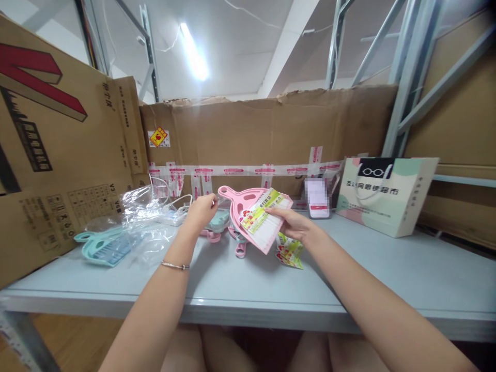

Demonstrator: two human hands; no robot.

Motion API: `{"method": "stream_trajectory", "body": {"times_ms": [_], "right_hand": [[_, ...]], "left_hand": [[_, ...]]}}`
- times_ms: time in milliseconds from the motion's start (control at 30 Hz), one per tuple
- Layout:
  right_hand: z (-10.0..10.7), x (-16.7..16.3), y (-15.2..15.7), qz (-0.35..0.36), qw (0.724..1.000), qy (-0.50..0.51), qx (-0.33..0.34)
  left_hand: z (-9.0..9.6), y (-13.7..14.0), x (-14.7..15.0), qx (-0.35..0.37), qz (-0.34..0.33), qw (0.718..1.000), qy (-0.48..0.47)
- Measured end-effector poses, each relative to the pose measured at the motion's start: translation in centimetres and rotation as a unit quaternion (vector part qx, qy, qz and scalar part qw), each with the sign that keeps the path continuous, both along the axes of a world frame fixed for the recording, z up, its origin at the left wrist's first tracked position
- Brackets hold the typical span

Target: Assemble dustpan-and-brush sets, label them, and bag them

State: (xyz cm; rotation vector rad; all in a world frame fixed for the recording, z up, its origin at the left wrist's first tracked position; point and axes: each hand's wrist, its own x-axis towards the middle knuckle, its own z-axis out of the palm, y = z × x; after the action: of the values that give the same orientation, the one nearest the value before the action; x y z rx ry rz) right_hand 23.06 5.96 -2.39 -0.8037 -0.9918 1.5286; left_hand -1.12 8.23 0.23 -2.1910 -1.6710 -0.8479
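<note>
My right hand [293, 223] grips a pink dustpan [241, 199] by its wide edge, thumb on top. A yellow-green printed card [260, 211] lies across the dustpan under that thumb, with white bristles showing below it. My left hand [204, 211] is closed just left of the dustpan's handle; what its fingers pinch, if anything, I cannot make out. Beneath and behind the hands are a teal dustpan [219, 221] and more pink handles [241, 250]. Several loose printed cards [290, 252] lie on the table below my right hand.
A teal dustpan with a brush [106, 248] and crumpled clear plastic bags [149, 243] lie on the left of the grey table [310, 289]. A phone [318, 199] leans at the back beside a paper bag [382, 196]. Large cartons [248, 129] wall the back and left.
</note>
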Motion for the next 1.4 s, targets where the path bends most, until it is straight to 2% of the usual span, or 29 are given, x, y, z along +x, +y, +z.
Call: {"method": "stream_trajectory", "body": {"times_ms": [300, 500, 600, 733, 833, 1033, 1233, 1400], "right_hand": [[-0.3, 0.2, -0.2, 0.062, 0.997, -0.047, 0.006], [-0.8, -0.1, -0.2, 0.102, 0.991, -0.088, 0.005], [-1.1, -0.4, 0.0, 0.084, 0.992, -0.089, 0.008], [-1.1, -0.9, 0.2, 0.024, 0.999, -0.043, 0.013], [-0.9, -1.2, -0.1, 0.028, 0.999, -0.027, 0.008], [-0.8, -1.9, -1.0, 0.081, 0.996, -0.045, 0.007], [-0.7, -2.8, -1.4, 0.061, 0.997, -0.037, -0.021], [-1.0, -3.4, -1.3, 0.057, 0.997, -0.013, -0.043]], "left_hand": [[0.0, 0.3, -0.4, 0.063, 0.046, 0.992, -0.097], [0.0, -0.6, 1.3, 0.06, -0.039, 0.993, -0.094], [-0.2, -1.2, 2.3, 0.031, -0.085, 0.992, -0.093], [-0.6, -1.7, 3.3, -0.02, -0.149, 0.986, -0.068], [-0.8, -1.9, 3.7, -0.014, -0.18, 0.982, -0.062], [-0.7, -2.1, 3.9, 0.033, -0.148, 0.984, -0.093], [-0.8, -2.2, 4.1, 0.028, -0.166, 0.984, -0.064], [-0.8, -2.1, 4.1, 0.026, -0.121, 0.992, -0.029]]}}
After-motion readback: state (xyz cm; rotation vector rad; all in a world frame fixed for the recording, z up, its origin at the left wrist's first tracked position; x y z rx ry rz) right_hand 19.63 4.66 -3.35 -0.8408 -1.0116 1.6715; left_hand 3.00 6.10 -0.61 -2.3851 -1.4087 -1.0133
